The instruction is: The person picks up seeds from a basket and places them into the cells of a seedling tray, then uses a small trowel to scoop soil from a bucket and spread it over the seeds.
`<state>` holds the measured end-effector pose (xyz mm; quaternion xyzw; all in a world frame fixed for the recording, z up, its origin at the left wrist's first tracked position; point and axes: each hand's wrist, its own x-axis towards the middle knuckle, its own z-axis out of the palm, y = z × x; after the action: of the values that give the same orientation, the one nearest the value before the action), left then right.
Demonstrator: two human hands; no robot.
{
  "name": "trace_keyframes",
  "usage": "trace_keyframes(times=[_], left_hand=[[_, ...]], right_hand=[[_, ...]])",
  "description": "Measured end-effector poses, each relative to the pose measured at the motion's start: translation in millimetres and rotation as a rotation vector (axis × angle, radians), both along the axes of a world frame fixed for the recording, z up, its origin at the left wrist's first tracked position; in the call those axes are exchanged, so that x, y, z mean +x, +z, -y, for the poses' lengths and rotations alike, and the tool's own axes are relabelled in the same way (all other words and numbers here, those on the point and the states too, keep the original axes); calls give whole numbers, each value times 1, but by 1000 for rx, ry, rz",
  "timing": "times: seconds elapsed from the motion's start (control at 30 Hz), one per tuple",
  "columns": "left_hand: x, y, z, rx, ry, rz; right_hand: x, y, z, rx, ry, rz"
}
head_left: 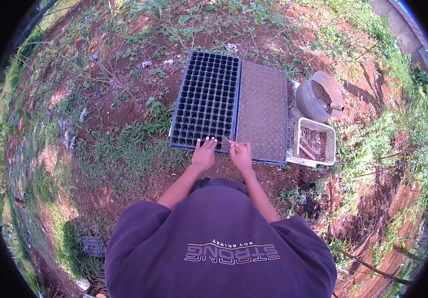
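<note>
A black seedling tray (209, 89) with rows of mostly dark, hollow cells lies on the ground in front of me. My left hand (204, 155) rests on its near edge, fingers stretched out over the bottom cells. At the tray's near right corner, my right hand (242, 155) is closed in a pinch; whatever is between its fingertips is too small to name. A few cells between the two hands look brown, as if holding soil. Right beside this tray lies a second seedling tray (262, 109), its cells filled level with brown soil.
To the right stands a round translucent bucket (306, 102) with soil and a handled tool (336, 107) inside. Nearer me sits a rectangular whitish basin (330, 149) holding dark soil and a pale stick-like piece (307, 151). Weeds and leafy plants surround the trays. A dark crate (93, 246) lies at lower left.
</note>
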<state>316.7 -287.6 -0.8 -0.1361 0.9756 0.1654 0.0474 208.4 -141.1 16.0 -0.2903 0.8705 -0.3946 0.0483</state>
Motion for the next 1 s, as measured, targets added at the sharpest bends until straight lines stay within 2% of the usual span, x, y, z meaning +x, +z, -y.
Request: trace_keyframes(times=[0.73, 1.0], left_hand=[[2, 0, 0, 49, 36, -31], [3, -2, -1, 52, 41, -65]], right_hand=[[-2, 5, 1, 33, 47, 34], [-8, 8, -2, 102, 104, -32]])
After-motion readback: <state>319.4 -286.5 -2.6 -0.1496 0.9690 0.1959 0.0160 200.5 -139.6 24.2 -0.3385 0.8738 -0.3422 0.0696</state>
